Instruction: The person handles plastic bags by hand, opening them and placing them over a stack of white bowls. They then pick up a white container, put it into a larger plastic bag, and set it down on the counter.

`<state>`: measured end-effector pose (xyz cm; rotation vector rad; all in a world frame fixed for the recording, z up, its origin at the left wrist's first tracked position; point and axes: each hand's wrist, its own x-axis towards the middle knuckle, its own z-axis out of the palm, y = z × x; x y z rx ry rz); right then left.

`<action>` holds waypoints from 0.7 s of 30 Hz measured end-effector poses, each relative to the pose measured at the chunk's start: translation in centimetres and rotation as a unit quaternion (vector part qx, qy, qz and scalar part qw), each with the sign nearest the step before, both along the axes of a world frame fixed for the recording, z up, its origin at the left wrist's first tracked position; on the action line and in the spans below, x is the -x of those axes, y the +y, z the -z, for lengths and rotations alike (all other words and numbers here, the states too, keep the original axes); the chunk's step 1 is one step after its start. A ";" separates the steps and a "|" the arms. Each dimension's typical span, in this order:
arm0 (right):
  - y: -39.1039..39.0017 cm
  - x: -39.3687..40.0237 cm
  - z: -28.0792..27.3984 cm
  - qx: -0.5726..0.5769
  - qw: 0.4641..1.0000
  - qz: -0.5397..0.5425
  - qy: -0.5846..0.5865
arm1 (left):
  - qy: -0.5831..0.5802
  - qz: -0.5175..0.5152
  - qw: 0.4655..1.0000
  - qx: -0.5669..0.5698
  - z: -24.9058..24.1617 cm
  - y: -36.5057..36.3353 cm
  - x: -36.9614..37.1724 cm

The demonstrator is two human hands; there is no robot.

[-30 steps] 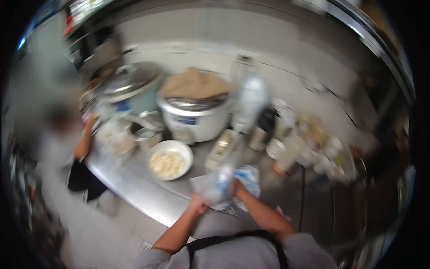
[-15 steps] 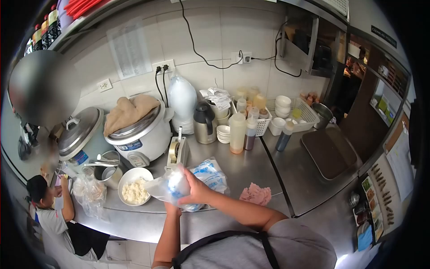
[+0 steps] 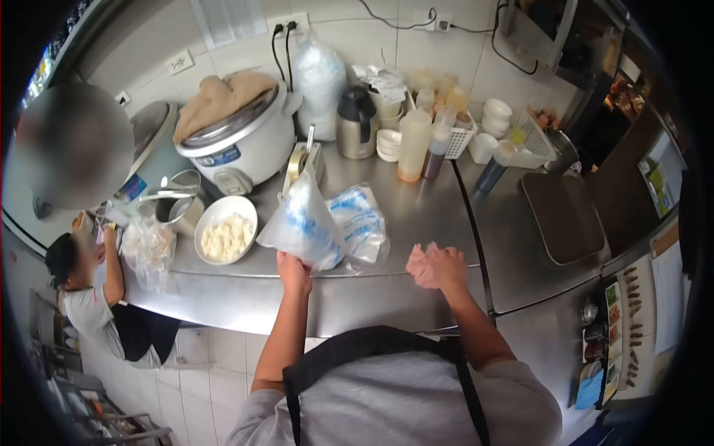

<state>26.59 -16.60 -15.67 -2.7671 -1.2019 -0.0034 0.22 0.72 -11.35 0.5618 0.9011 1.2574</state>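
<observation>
My left hand (image 3: 293, 269) grips the lower corner of a clear plastic bag with blue print (image 3: 303, 221) and holds it upright above the steel counter's front edge. A stack of the same printed bags (image 3: 362, 225) lies just right of it. My right hand (image 3: 439, 267) rests on a pink cloth (image 3: 418, 259) on the counter, fingers curled over it. A white bowl of pale crumbly food (image 3: 225, 238) sits to the left of the bag. Behind the bag stands a tape dispenser (image 3: 303, 164).
Two rice cookers (image 3: 236, 141) stand at the back left, one with a brown cloth on its lid. A thermos (image 3: 356, 123), squeeze bottles (image 3: 414, 144), stacked cups and a white basket (image 3: 522, 141) line the wall. A dark tray (image 3: 563, 215) lies right. Another person (image 3: 93, 297) crouches at far left.
My right hand has let go of the bag and moved right onto the pink cloth. My left hand now holds the bag alone. The view has tilted down.
</observation>
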 end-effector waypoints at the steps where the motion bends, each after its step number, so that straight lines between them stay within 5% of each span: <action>1: -0.5 -0.4 0.8 -0.040 0.999 -0.010 -0.007 | 0.002 -0.001 1.000 -0.002 -0.2 -0.1 0.0; 5: 0.8 1.2 -2.0 -0.205 0.975 -0.078 -0.033 | 0.000 0.004 1.000 -0.009 0.3 -0.8 0.1; 9: 4.9 7.9 -2.1 -0.207 0.890 -0.361 0.185 | -0.027 0.030 0.999 -0.021 0.3 -1.2 0.4; 12: 8.0 9.9 -0.5 -0.213 0.930 -0.301 -0.005 | -0.050 0.018 0.999 -0.002 0.2 -1.8 0.5; 18: 8.8 7.7 2.3 -0.146 0.930 -0.337 0.016 | 0.000 0.016 1.000 0.014 1.5 -5.8 1.2; 21: 8.4 7.5 2.7 -0.211 0.939 -0.270 0.032 | 0.134 0.201 0.966 -0.091 5.0 -8.3 -0.1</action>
